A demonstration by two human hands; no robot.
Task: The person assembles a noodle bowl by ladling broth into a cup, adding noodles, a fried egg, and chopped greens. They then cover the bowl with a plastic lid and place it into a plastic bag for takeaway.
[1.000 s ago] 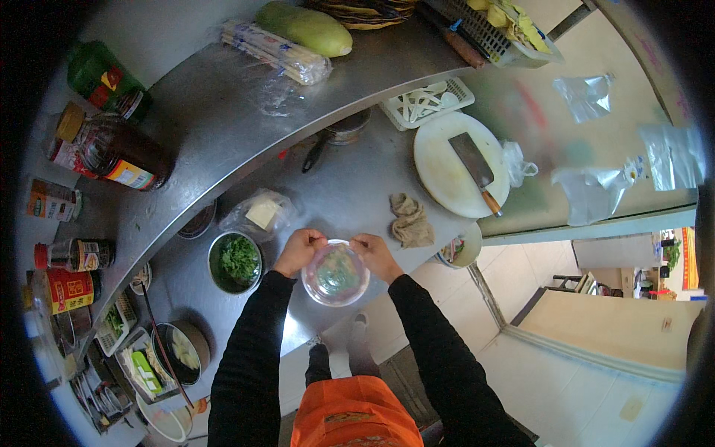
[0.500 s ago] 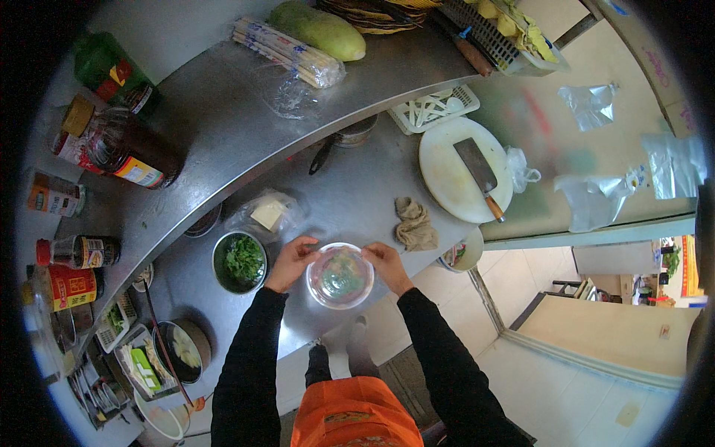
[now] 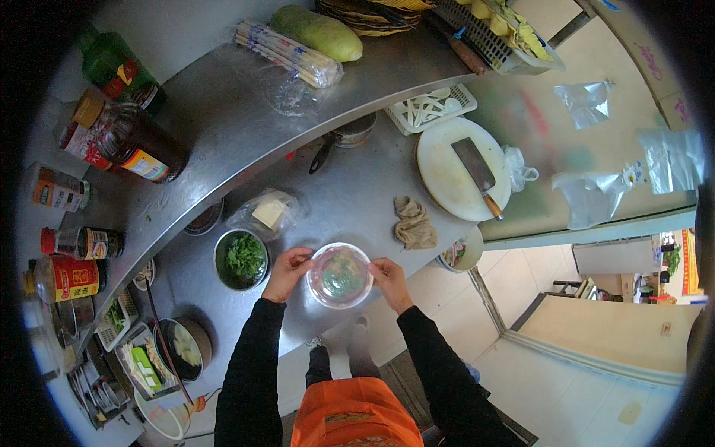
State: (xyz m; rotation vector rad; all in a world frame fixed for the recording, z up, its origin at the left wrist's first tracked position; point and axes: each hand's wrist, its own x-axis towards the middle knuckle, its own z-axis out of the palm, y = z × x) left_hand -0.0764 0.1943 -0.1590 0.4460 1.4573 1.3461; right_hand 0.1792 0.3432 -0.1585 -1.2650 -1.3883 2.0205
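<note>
A round, clear-lidded plastic takeaway bowl (image 3: 340, 276) stands near the front edge of the steel counter, with blurred green and reddish contents showing through its lid. My left hand (image 3: 285, 274) pinches the left side of its rim, fingers closed. On the opposite side my right hand (image 3: 391, 283) grips the rim between thumb and fingers. Just left of my left hand sits a metal pot (image 3: 222, 262) of chopped green leaves (image 3: 244, 258). Behind it, a pale block (image 3: 267, 214) rests on crumpled clear plastic.
A cleaver (image 3: 474, 165) lies on a round white chopping board (image 3: 439, 175) at the right. Nearby are a crumpled brown cloth (image 3: 414, 223) and a basket of white spoons (image 3: 471, 97). The raised shelf (image 3: 216, 97) carries bottles and wrapped chopsticks (image 3: 289, 52).
Both hands have shifted slightly down the sides of the bowl, from the upper rim toward its middle. The bowl stays in nearly the same place.
</note>
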